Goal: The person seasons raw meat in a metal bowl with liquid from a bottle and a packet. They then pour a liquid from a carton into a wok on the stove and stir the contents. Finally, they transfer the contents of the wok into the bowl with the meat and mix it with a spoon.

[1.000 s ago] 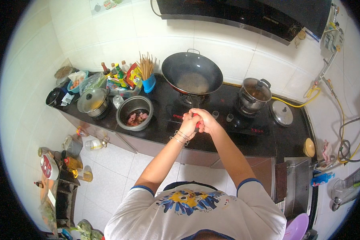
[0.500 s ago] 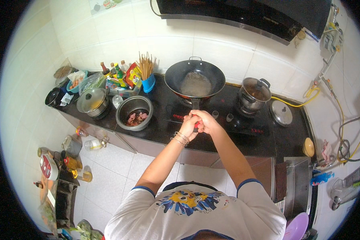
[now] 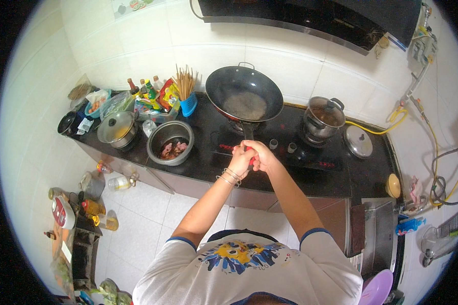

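A dark wok (image 3: pixel 262 94) is tilted over the left hob of the black cooktop, its far rim raised, with shallow cloudy liquid pooled at the bottom. Its long handle points toward me. My left hand (image 3: pixel 240 161) and my right hand (image 3: pixel 262 155) are both closed round that handle, the right overlapping the left. A bit of red shows between my fingers. Bangles circle my left wrist. Left of the wok, a deep grey pot (image 3: pixel 171 144) holds pieces of raw-looking meat.
A lidded pot (image 3: pixel 323 118) stands on the right hob, near two small cups and a loose lid (image 3: pixel 358 142). Along the left counter are a glass-lidded pot (image 3: pixel 118 129), bottles, and a blue holder (image 3: pixel 189 104) of chopsticks. A range hood (image 3: pixel 290 23) hangs above.
The wok has tipped further, its far rim rising and its body shifting slightly left. Both hands keep their hold on the handle.
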Demonstrator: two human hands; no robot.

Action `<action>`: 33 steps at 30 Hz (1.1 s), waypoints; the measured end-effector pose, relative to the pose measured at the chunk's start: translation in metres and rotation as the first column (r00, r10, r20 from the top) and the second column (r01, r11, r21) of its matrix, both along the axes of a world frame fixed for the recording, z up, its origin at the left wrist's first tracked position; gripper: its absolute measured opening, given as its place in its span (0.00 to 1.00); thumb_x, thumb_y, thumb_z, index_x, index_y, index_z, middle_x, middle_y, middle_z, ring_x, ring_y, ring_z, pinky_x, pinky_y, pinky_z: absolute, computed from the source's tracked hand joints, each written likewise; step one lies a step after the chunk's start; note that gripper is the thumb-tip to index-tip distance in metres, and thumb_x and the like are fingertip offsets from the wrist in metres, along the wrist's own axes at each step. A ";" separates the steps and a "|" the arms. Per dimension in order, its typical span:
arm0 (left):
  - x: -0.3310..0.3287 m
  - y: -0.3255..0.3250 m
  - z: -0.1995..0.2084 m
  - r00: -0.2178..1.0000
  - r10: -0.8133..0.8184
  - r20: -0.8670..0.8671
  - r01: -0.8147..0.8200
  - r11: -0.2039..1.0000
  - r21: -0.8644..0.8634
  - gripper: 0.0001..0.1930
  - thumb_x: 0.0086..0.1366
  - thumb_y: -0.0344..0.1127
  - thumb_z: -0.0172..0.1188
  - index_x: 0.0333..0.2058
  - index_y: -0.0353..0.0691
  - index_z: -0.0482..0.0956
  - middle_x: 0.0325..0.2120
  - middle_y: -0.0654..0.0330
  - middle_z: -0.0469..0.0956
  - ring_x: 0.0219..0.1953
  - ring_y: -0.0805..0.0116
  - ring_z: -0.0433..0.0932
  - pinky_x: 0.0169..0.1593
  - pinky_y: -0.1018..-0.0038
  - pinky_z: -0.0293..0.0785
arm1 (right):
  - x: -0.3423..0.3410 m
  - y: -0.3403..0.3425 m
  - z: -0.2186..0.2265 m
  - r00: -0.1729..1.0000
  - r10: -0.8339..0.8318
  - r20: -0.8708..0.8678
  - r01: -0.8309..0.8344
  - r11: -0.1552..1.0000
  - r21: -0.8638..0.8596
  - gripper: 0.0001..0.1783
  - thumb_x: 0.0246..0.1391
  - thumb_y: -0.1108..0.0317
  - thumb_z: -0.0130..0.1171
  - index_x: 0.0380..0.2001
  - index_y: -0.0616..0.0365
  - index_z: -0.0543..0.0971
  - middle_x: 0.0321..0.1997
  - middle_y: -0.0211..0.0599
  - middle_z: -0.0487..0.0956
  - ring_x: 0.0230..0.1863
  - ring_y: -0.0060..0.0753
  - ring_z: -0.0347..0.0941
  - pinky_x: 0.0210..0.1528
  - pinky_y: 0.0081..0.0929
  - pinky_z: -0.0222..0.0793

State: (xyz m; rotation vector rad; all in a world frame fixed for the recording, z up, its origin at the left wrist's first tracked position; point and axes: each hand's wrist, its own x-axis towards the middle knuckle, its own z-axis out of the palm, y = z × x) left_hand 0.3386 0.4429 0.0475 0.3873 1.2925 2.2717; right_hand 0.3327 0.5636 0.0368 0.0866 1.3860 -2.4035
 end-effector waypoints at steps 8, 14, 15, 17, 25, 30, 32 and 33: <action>-0.001 0.000 0.012 0.993 -0.002 0.121 -0.008 0.996 0.085 0.03 0.55 0.25 0.49 0.29 0.36 0.64 0.16 0.57 0.69 0.14 0.69 0.68 0.14 0.75 0.64 | -0.007 0.002 0.000 1.000 0.014 0.021 -0.014 1.000 0.001 0.12 0.54 0.59 0.51 0.31 0.57 0.72 0.38 0.47 0.77 0.36 0.34 0.75 0.26 0.20 0.72; -0.002 -0.001 0.002 0.970 -0.074 0.233 0.029 0.981 0.190 0.06 0.55 0.26 0.49 0.32 0.37 0.63 0.18 0.57 0.69 0.15 0.68 0.70 0.15 0.74 0.66 | 0.010 -0.007 0.029 0.998 -0.037 0.058 0.030 0.993 0.115 0.12 0.52 0.56 0.53 0.26 0.52 0.73 0.21 0.30 0.70 0.12 0.19 0.60 0.07 0.16 0.53; -0.003 0.000 0.000 0.968 -0.084 0.237 0.037 0.980 0.196 0.06 0.55 0.26 0.49 0.32 0.37 0.63 0.18 0.57 0.69 0.16 0.68 0.70 0.15 0.74 0.66 | 0.011 -0.009 0.032 0.996 -0.068 0.065 0.059 0.989 0.134 0.12 0.52 0.55 0.53 0.24 0.51 0.73 0.13 0.24 0.66 0.07 0.16 0.53 0.06 0.16 0.49; -0.003 0.002 -0.002 0.970 -0.087 0.228 0.043 0.980 0.192 0.06 0.55 0.26 0.49 0.32 0.37 0.63 0.18 0.57 0.68 0.16 0.68 0.70 0.15 0.75 0.66 | 0.012 -0.007 0.029 0.994 -0.084 0.069 0.074 0.988 0.139 0.12 0.52 0.55 0.53 0.26 0.51 0.73 0.13 0.23 0.66 0.07 0.16 0.53 0.06 0.16 0.49; 0.002 0.004 0.006 0.992 -0.028 0.122 0.026 1.000 0.014 0.05 0.55 0.26 0.49 0.30 0.36 0.63 0.17 0.57 0.69 0.13 0.68 0.69 0.14 0.75 0.65 | 0.010 -0.003 0.014 0.997 -0.057 0.053 0.058 0.998 0.000 0.13 0.53 0.54 0.51 0.29 0.53 0.72 0.14 0.26 0.68 0.06 0.15 0.56 0.04 0.16 0.52; 0.002 -0.001 -0.002 0.999 0.008 0.037 -0.009 0.999 0.033 0.04 0.55 0.26 0.49 0.28 0.34 0.64 0.15 0.57 0.69 0.12 0.68 0.69 0.14 0.75 0.65 | 0.014 -0.011 0.023 0.999 -0.032 -0.004 0.032 0.998 0.055 0.15 0.52 0.54 0.52 0.28 0.55 0.73 0.15 0.28 0.69 0.05 0.17 0.56 0.03 0.18 0.54; 0.001 -0.003 -0.004 0.999 -0.021 0.032 0.019 0.999 0.047 0.04 0.55 0.26 0.49 0.28 0.34 0.64 0.14 0.57 0.69 0.12 0.68 0.69 0.14 0.75 0.65 | 0.010 -0.011 0.017 0.999 -0.040 -0.019 0.041 0.996 0.074 0.15 0.52 0.54 0.52 0.27 0.56 0.73 0.15 0.29 0.69 0.05 0.18 0.57 0.03 0.19 0.55; -0.003 -0.004 -0.005 0.998 -0.055 0.034 0.053 0.998 0.045 0.04 0.55 0.27 0.49 0.29 0.34 0.64 0.15 0.57 0.69 0.12 0.68 0.69 0.14 0.75 0.65 | 0.007 -0.010 0.015 0.999 -0.045 -0.028 0.047 0.995 0.084 0.15 0.52 0.54 0.53 0.27 0.56 0.74 0.15 0.30 0.69 0.05 0.18 0.57 0.03 0.19 0.55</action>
